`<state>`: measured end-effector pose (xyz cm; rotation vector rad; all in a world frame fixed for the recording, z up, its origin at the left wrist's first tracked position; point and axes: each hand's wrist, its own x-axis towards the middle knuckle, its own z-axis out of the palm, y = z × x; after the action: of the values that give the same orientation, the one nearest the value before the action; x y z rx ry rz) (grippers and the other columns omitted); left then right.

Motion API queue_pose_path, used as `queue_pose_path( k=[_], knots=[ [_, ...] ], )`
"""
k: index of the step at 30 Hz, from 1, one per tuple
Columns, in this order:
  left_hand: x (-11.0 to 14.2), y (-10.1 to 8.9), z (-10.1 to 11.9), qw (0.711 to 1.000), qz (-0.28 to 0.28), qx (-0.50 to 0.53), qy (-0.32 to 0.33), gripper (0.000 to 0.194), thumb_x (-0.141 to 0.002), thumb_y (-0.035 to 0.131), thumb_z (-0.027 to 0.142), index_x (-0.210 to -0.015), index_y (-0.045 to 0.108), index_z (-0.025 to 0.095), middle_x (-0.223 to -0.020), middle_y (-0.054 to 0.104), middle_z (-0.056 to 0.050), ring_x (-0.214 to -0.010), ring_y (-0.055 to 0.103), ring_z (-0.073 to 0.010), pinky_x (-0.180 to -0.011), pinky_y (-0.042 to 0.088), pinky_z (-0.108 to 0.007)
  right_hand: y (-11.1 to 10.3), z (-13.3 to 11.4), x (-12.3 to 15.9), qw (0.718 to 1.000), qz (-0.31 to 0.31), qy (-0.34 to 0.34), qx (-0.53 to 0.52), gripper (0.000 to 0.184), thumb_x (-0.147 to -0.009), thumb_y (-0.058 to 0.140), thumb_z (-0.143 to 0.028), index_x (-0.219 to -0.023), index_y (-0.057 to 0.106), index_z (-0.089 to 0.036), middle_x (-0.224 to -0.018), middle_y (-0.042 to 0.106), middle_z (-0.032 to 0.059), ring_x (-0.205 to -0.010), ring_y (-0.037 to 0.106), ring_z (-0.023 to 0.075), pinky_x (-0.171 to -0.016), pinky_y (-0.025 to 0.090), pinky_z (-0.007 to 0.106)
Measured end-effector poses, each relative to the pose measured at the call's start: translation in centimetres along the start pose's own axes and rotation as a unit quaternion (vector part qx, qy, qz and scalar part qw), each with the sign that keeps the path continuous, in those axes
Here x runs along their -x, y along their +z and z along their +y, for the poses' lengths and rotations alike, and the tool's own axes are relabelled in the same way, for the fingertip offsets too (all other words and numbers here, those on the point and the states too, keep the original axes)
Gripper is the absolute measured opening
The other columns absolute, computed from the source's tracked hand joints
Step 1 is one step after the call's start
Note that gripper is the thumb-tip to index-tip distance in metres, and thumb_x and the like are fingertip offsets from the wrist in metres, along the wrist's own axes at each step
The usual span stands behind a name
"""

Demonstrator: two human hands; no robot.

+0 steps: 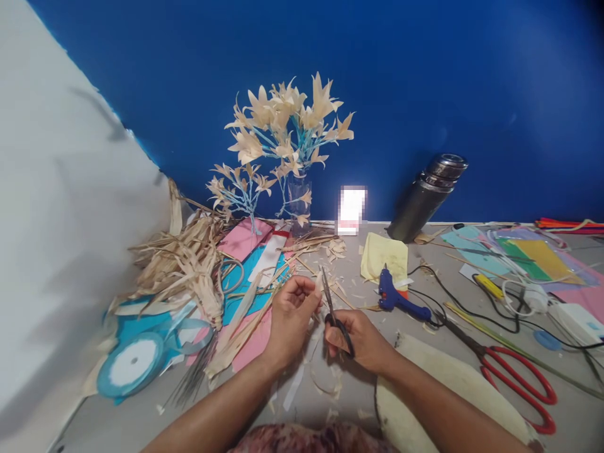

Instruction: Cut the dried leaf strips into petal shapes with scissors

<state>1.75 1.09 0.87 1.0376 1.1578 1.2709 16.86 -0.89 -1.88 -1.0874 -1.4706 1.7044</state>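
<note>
Black-handled scissors [338, 327] sit in my right hand [361, 340], its fingers wrapped through the loops and the blades pointing up and away. My left hand [293, 314] pinches a small pale piece of corn husk [319, 284] between thumb and fingertips. The scissor blades lie right beside that piece; whether they touch it I cannot tell. Small husk clippings are scattered on the table [346, 402] around both hands. Beyond them, a clear vase [300, 201] holds pale husk flowers [287, 119] on light-blue stems.
Dried corn husks [189, 258] and a blue ribbon roll [132, 363] lie left. On the right are a blue glue gun [401, 299], red-handled scissors [519, 377], yellow paper [384, 255] and cables. A dark thermos [425, 201] stands by the blue wall [425, 75].
</note>
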Motion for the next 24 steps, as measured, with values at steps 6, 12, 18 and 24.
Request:
queue_pose_path(
  k=[6, 12, 18, 24],
  knots=[
    [0.06, 0.04, -0.29, 0.999, -0.014, 0.048, -0.011, 0.019, -0.077, 0.070, 0.024, -0.089, 0.057, 0.019, -0.067, 0.056, 0.004, -0.061, 0.055, -0.0108, -0.062, 0.045, -0.024, -0.11, 0.06, 0.00, 1.000, 0.000, 0.002, -0.005, 0.065, -0.065, 0.064, -0.079, -0.061, 0.054, -0.015, -0.053, 0.058, 0.0026, -0.047, 0.048, 0.0107, -0.045, 0.038, 0.022],
    [0.26, 0.16, -0.28, 0.999, -0.007, 0.043, -0.002, 0.019, -0.078, 0.068, 0.022, -0.092, 0.057, 0.018, -0.069, 0.055, 0.004, -0.061, 0.054, -0.0103, -0.060, 0.045, -0.024, -0.05, 0.27, 0.07, 1.000, -0.001, 0.008, -0.010, 0.063, -0.067, 0.065, -0.077, -0.064, 0.055, -0.015, -0.054, 0.058, 0.0028, -0.047, 0.049, 0.0108, -0.046, 0.036, 0.022],
    [0.43, 0.14, -0.32, 1.000, -0.010, 0.021, 0.013, 0.020, -0.078, 0.069, 0.024, -0.094, 0.058, 0.018, -0.073, 0.055, 0.003, -0.063, 0.056, -0.0112, -0.062, 0.046, -0.025, -0.06, 0.60, 0.03, 1.000, -0.001, 0.014, -0.016, 0.063, -0.066, 0.066, -0.077, -0.064, 0.055, -0.015, -0.053, 0.058, 0.0025, -0.047, 0.048, 0.0109, -0.046, 0.035, 0.022],
    [0.50, 0.06, -0.53, 0.999, -0.016, 0.005, 0.028, 0.020, -0.080, 0.068, 0.025, -0.096, 0.058, 0.019, -0.073, 0.054, 0.003, -0.064, 0.056, -0.0118, -0.063, 0.046, -0.025, -0.22, 0.53, -0.02, 1.000, -0.004, 0.012, -0.015, 0.064, -0.065, 0.066, -0.078, -0.061, 0.055, -0.015, -0.053, 0.058, 0.0031, -0.047, 0.047, 0.0105, -0.047, 0.033, 0.023]
  ],
)
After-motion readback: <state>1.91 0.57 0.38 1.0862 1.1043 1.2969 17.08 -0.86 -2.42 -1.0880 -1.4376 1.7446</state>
